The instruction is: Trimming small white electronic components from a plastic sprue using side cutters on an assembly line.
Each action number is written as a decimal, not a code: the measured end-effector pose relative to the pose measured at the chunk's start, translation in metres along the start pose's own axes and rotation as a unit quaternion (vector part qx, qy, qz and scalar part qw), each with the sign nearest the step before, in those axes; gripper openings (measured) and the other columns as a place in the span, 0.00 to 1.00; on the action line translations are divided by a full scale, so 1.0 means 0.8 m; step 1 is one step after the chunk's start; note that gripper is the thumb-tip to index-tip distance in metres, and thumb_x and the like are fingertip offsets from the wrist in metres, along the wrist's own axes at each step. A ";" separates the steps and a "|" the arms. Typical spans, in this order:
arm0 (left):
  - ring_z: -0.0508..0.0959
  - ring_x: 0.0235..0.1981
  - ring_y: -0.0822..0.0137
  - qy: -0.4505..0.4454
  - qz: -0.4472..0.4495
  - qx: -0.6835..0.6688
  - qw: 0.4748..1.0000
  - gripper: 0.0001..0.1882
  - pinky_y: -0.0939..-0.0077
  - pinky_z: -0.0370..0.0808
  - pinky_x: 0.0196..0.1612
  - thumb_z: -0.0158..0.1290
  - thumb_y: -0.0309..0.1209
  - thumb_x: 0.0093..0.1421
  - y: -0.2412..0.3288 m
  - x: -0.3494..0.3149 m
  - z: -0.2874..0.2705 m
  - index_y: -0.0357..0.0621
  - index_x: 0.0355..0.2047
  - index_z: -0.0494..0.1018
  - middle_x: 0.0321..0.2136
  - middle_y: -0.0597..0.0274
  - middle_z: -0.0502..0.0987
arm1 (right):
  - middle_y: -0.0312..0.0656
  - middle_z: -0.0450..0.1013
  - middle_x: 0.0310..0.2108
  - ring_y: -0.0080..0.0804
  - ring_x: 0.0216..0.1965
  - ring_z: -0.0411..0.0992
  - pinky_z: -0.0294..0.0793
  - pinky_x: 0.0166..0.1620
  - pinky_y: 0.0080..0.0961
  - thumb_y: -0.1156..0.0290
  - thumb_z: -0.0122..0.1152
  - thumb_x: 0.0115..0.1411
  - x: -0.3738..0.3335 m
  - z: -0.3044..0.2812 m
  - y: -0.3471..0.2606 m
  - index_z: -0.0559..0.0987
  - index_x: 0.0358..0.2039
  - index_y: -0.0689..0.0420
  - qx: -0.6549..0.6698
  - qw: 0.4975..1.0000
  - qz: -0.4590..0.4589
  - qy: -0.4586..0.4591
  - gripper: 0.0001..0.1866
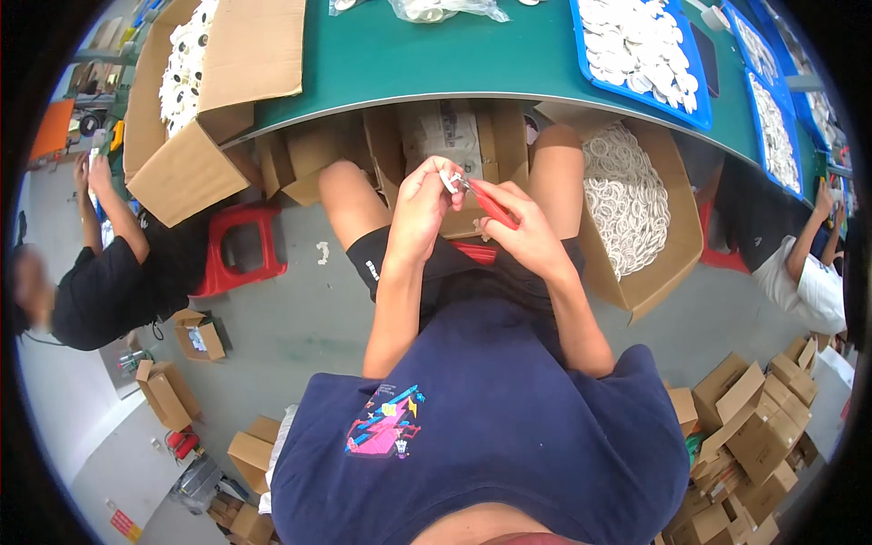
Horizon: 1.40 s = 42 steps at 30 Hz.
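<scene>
My left hand (420, 207) pinches a small white plastic part (448, 183) above my lap, just short of the bench edge. In my right hand (530, 229) is a pair of red-handled pliers or nippers (495, 211), with the fingers closed round the handles. The metal jaws of the tool meet the white part at my left fingertips. Exactly how the jaws sit on it is too small to tell.
A green bench (436, 59) carries blue trays (610, 80) of white discs. By my right knee stands a carton (687, 218) full of white rings. An open carton (258, 54) of white parts is at the left. People sit at both sides, near red stools (216, 254).
</scene>
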<state>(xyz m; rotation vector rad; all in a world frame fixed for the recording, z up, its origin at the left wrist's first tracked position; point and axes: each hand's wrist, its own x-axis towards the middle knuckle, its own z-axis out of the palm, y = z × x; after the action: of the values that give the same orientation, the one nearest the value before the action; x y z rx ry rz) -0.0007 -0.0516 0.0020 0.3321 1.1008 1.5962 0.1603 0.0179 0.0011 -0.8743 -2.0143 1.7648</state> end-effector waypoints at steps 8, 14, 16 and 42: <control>0.69 0.24 0.75 0.018 0.007 -0.022 1.000 0.09 0.79 0.68 0.29 0.39 0.27 0.66 -0.017 0.003 0.000 0.41 0.31 0.68 0.25 0.65 0.69 | 0.47 0.71 0.37 0.38 0.40 0.71 0.70 0.46 0.27 0.74 0.57 0.51 -0.002 0.000 0.006 0.74 0.53 0.58 -0.047 0.999 -0.009 0.017 0.26; 0.69 0.22 0.72 0.082 -0.025 -0.051 0.995 0.08 0.78 0.67 0.27 0.39 0.27 0.65 -0.068 0.021 -0.065 0.39 0.30 0.67 0.23 0.63 0.68 | 0.48 0.73 0.30 0.38 0.34 0.72 0.71 0.43 0.29 0.72 0.58 0.51 0.029 0.033 0.068 0.75 0.50 0.60 -0.058 0.997 0.033 -0.032 0.24; 0.68 0.20 0.70 0.130 -0.078 -0.106 0.983 0.08 0.76 0.67 0.24 0.39 0.25 0.63 -0.115 0.048 -0.131 0.38 0.30 0.67 0.22 0.62 0.68 | 0.39 0.69 0.19 0.27 0.21 0.68 0.69 0.28 0.25 0.71 0.58 0.53 0.058 0.059 0.114 0.79 0.42 0.63 -0.054 0.995 0.051 -0.072 0.16; 0.78 0.35 0.54 0.009 0.366 0.554 0.748 0.15 0.61 0.75 0.40 0.53 0.27 0.57 0.067 0.224 0.187 0.33 0.43 0.71 0.41 0.45 0.72 | 0.37 0.70 0.20 0.24 0.16 0.68 0.68 0.21 0.22 0.64 0.55 0.61 0.029 0.087 0.246 0.74 0.35 0.61 0.212 0.947 0.243 -0.016 0.12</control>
<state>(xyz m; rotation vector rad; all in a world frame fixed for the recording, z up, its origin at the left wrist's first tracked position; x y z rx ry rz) 0.0097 0.1793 0.0645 1.7188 2.0161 1.3470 0.1461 -0.0121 -0.2066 -1.2647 -1.4113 2.3630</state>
